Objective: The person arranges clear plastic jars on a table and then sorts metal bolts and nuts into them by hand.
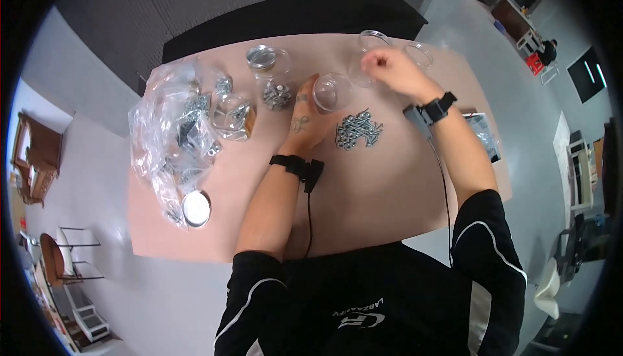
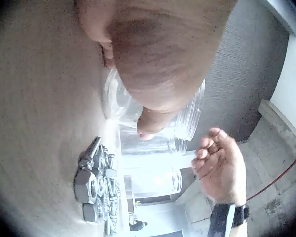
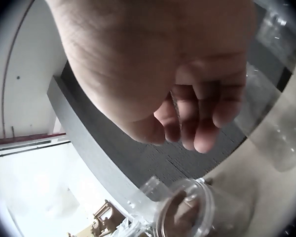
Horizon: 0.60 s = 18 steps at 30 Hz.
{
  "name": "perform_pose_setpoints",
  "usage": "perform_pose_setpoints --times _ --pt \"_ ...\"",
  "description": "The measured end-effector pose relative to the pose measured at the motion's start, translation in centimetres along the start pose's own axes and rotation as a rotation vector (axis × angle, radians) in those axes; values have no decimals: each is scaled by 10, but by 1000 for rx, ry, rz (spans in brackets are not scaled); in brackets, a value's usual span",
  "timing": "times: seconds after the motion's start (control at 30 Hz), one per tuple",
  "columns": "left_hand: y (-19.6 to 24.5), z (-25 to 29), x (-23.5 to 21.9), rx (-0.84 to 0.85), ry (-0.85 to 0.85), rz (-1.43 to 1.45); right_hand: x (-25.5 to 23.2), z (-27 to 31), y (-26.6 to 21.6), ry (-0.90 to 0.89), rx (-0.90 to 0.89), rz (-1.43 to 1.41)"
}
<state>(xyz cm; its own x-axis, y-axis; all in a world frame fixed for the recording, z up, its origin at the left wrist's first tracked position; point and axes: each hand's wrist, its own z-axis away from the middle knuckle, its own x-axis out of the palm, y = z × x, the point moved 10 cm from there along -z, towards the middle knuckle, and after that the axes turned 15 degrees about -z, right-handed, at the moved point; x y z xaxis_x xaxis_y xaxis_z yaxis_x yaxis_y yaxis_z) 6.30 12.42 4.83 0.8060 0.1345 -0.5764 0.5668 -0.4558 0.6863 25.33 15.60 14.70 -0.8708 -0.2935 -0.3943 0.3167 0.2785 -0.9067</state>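
Observation:
My left hand (image 1: 310,117) grips a clear plastic jar (image 1: 333,92) near the middle of the table, its thumb against the wall in the left wrist view. The jar is open at the top and looks see-through, with nothing visible in it. In the air to the right is my right hand (image 1: 394,71), its fingers loosely curled and holding nothing in the right wrist view. Two more clear jars, one by the back edge (image 1: 374,34) and one farther right (image 1: 418,51), stand near it. In front of the gripped jar lies a pile of bolts and nuts (image 1: 359,130).
Plastic bags of hardware (image 1: 170,139) cover the left side. Beside them stand a jar of bolts (image 1: 233,117), a jar of small metal parts (image 1: 277,96) and a silver-topped jar (image 1: 261,58). A round lid (image 1: 196,209) lies front left; a bagged item (image 1: 481,135) sits right.

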Motion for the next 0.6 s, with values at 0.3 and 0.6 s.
perform_pose_setpoints --times 0.3,0.6 --pt "-4 1 9 69 9 14 53 83 47 -29 189 -5" --pt "-1 2 9 2 -18 54 108 95 45 -144 3 519"
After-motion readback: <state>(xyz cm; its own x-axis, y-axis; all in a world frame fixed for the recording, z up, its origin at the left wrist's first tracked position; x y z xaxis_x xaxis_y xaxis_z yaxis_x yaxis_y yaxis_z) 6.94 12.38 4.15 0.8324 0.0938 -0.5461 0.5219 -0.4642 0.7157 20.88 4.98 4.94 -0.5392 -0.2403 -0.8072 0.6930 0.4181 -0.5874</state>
